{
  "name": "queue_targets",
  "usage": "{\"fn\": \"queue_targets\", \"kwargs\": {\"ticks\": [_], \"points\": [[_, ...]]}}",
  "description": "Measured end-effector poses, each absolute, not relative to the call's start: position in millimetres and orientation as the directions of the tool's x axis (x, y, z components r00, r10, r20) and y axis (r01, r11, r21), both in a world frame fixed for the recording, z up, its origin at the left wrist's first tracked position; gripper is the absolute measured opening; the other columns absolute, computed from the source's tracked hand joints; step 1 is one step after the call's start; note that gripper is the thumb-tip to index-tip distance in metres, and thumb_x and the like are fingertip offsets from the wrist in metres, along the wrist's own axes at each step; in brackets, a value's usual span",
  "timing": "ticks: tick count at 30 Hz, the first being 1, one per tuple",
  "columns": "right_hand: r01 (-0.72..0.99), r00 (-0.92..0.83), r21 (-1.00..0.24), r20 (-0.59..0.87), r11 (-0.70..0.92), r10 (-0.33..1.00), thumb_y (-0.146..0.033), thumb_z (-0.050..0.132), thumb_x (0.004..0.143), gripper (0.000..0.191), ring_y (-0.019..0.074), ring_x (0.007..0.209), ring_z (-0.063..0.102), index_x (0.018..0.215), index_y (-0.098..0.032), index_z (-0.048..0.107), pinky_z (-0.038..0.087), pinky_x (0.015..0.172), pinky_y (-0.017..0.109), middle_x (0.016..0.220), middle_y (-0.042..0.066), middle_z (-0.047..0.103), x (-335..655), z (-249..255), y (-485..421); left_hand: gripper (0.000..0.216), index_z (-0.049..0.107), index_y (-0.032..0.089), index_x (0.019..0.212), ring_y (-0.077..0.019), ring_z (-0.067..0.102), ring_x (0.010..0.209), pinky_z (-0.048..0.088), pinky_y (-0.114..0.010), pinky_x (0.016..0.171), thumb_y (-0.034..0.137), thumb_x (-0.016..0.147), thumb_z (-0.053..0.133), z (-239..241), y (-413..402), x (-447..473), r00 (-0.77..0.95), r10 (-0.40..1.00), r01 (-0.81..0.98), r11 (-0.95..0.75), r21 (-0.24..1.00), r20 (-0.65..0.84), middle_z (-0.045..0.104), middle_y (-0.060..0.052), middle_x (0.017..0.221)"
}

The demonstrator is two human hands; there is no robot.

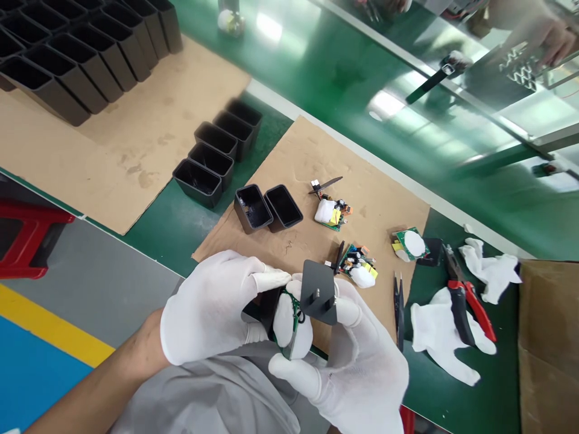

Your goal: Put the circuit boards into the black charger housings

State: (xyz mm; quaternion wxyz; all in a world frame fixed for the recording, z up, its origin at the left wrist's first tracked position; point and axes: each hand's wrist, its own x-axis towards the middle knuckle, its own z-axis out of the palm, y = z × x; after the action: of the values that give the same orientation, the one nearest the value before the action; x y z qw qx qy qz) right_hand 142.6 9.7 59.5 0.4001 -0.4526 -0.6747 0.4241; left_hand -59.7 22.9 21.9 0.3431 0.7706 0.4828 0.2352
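Note:
Both my hands wear white gloves and meet low in the middle of the view. My left hand (217,307) is closed around a black plastic case (259,308), partly hidden by the fingers. My right hand (362,355) grips a circuit board (289,322) with white pads on it, its edge at the mouth of the case. A black plug plate (319,290) with metal pins stands by the board, against the right fingers. Just beyond lie two more circuit boards, one (359,265) close to my right hand and another (332,211) farther off.
Two black cases (283,208) stand on the cardboard (371,199), with several more in a row (212,160) and a large block (90,54) at upper left. Tweezers (398,307), red-handled pliers (468,301) and white gloves (441,334) lie right. A co-worker's hand (554,39) shows at upper right.

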Motion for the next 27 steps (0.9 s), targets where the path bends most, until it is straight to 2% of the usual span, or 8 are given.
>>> {"fn": "queue_targets", "kwargs": {"ticks": [4,8,13,19,24,27], "points": [[0.28,-0.282,-0.933,0.146,0.227,0.948,-0.03,0.101,0.074,0.059,0.0268,0.107,0.071,0.125,-0.035,0.073,0.061,0.095,0.039,0.106,0.002,0.078,143.7,59.9,9.0,0.056,0.071,0.034,0.125,-0.021,0.075,0.088,0.052,-0.035,0.08,0.015,0.073,0.08,20.5,21.4,-60.3,0.418,0.906,0.572,-0.32,0.755,0.067,0.081,0.007,0.103],[0.268,-0.281,-0.935,0.153,0.231,0.947,-0.026,0.101,0.073,0.054,0.0242,0.108,0.071,0.117,-0.035,0.073,0.061,0.096,0.036,0.113,0.0,0.077,143.8,59.0,9.3,0.057,0.069,0.035,0.127,-0.0206,0.075,0.088,0.051,-0.036,0.08,0.014,0.075,0.078,19.2,18.8,-61.5,0.423,0.901,0.559,-0.341,0.756,0.094,0.081,0.007,0.105],[0.299,-0.283,-0.927,0.142,0.228,0.949,-0.027,0.101,0.073,0.051,0.024,0.11,0.07,0.115,-0.034,0.073,0.06,0.098,0.037,0.118,0.001,0.076,143.8,57.5,8.6,0.062,0.065,0.038,0.133,-0.0202,0.075,0.091,0.05,-0.036,0.083,0.014,0.077,0.078,17.7,18.8,-62.9,0.436,0.895,0.533,-0.345,0.773,0.099,0.08,0.009,0.108],[0.362,-0.289,-0.896,0.156,0.259,0.944,-0.035,0.099,0.077,0.038,0.0254,0.109,0.068,0.102,-0.03,0.07,0.06,0.095,0.04,0.116,0.002,0.075,142.8,55.6,9.8,0.054,0.068,0.036,0.126,-0.0185,0.072,0.085,0.048,-0.034,0.079,0.015,0.077,0.079,21.1,20.7,-62.2,0.429,0.9,0.535,-0.327,0.779,0.083,0.079,0.008,0.102],[0.362,-0.315,-0.897,0.137,0.252,0.939,-0.038,0.093,0.084,0.034,0.0238,0.109,0.066,0.106,-0.031,0.069,0.057,0.095,0.038,0.116,0.002,0.074,141.2,55.8,14.2,0.051,0.071,0.037,0.118,-0.0159,0.07,0.08,0.046,-0.031,0.078,0.01,0.076,0.078,23.9,22.0,-60.5,0.426,0.904,0.542,-0.293,0.788,0.043,0.077,0.01,0.093],[0.36,-0.324,-0.901,0.124,0.244,0.938,-0.039,0.092,0.085,0.039,0.0232,0.109,0.065,0.116,-0.033,0.069,0.056,0.096,0.037,0.114,0.001,0.073,141.0,56.2,15.0,0.052,0.071,0.036,0.118,-0.0158,0.07,0.08,0.046,-0.031,0.078,0.008,0.074,0.077,24.2,21.7,-60.4,0.418,0.907,0.545,-0.3,0.783,0.056,0.077,0.009,0.093]]}}
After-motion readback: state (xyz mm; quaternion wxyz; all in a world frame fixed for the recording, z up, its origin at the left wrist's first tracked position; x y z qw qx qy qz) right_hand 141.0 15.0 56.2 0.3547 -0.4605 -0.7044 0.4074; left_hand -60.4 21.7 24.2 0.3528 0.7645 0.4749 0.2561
